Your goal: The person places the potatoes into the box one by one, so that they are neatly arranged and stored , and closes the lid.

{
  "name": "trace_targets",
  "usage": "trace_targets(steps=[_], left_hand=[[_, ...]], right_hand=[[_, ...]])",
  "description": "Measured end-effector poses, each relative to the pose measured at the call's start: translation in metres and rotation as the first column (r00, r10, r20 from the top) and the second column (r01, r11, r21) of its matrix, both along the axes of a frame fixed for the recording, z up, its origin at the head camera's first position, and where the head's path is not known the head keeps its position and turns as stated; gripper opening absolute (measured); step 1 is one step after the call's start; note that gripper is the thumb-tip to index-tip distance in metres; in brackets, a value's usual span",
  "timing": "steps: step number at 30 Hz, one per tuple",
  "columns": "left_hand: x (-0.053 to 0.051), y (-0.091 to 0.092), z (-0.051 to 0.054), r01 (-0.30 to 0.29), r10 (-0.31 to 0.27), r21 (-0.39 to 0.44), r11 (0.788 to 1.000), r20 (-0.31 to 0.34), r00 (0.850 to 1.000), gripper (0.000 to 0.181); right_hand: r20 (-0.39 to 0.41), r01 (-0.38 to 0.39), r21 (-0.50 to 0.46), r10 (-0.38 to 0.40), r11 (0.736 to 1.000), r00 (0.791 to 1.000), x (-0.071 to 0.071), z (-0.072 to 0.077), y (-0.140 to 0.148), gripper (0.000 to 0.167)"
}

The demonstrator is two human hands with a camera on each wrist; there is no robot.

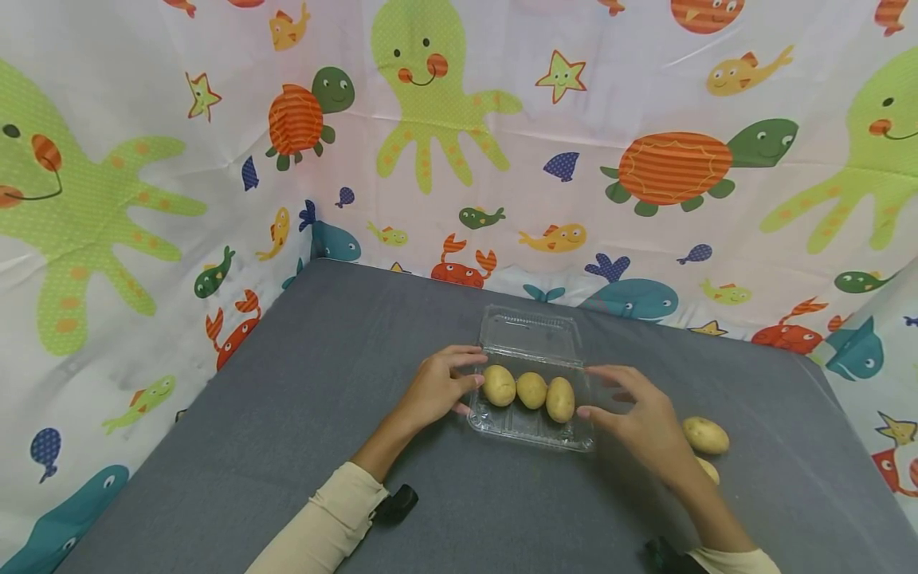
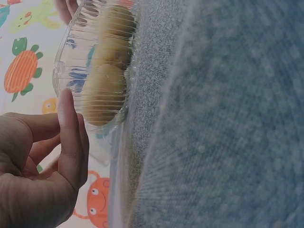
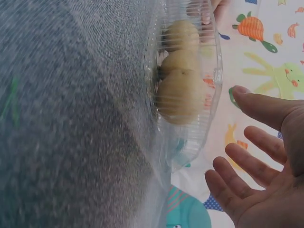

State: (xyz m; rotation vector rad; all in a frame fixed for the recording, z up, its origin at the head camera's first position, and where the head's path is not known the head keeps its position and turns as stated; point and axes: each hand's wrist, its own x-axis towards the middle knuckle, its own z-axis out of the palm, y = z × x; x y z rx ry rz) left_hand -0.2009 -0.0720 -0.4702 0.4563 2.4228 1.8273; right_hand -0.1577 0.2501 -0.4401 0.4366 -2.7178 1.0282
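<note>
A clear plastic clamshell container [image 1: 531,432] lies with its lid [image 1: 532,333] raised at the back. Three potatoes sit in a row inside: a left potato [image 1: 499,386], a middle potato [image 1: 531,391] and a right potato [image 1: 560,399]. My left hand [image 1: 439,391] is at the container's left side, its fingers extended and a fingertip at the rim in the left wrist view. Beside the right wall is my right hand [image 1: 634,414], its fingers spread and holding nothing. The right wrist view shows a gap between this hand [image 3: 256,161] and the container [image 3: 209,118].
Two more potatoes lie right of my right forearm: one whole potato [image 1: 706,435] and one partly hidden potato [image 1: 708,470]. Grey cloth [image 1: 315,383] covers the table. Behind and at both sides hangs a curtain [image 1: 502,207] printed with sea animals.
</note>
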Motion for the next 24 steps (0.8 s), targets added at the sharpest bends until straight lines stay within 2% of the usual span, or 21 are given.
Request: trace_targets(steps=[9, 24], left_hand=[[0.001, 0.000, 0.001, 0.003, -0.003, -0.003, 1.000, 0.008, 1.000, 0.036], [0.001, 0.000, 0.002, 0.006, -0.005, -0.008, 1.000, 0.009, 1.000, 0.037]], right_hand=[[-0.040, 0.047, -0.007, -0.047, 0.999, 0.998, 0.007, 0.001, 0.014, 0.058], [-0.001, 0.137, 0.005, -0.137, 0.990, 0.991, 0.016, 0.001, 0.041, 0.057]])
